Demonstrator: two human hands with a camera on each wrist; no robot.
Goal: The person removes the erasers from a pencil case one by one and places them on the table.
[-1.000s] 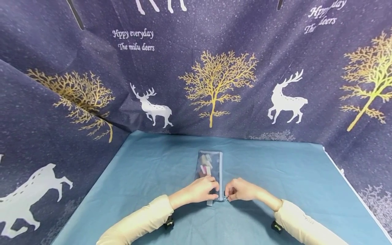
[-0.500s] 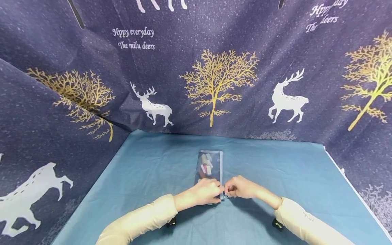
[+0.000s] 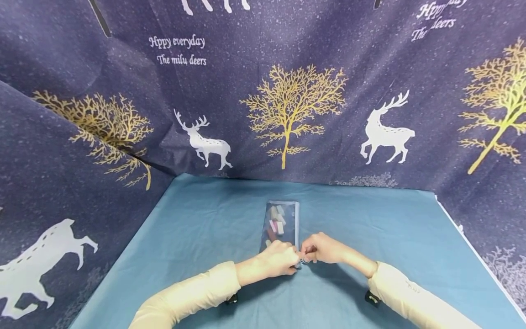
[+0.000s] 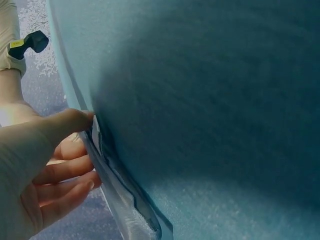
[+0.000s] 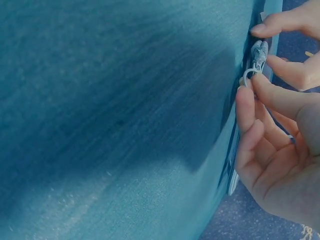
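Observation:
A see-through zip pouch (image 3: 289, 228) with a pale border lies lengthwise on the blue cloth in the head view. Several small pale and pink blocks (image 3: 276, 227) show inside it. My left hand (image 3: 279, 259) covers the pouch's near end and pinches its corner; the left wrist view shows the thumb on one side of the pouch edge (image 4: 120, 195). Just to the right, my right hand (image 3: 323, 248) pinches a small ring-shaped zipper pull (image 5: 248, 76) between thumb and forefinger. The two hands are close together, and the near part of the zip is mostly hidden.
Blue cloth (image 3: 213, 219) covers the table around the pouch. A dark curtain (image 3: 320, 151) with deer and trees stands behind and at the sides. Dark wrist devices (image 3: 372, 298) sit under both cuffs.
My left hand has slid right, from on top of the pouch to its near right corner beside my right hand. The right hand has shifted slightly away from me, still pinching the pull.

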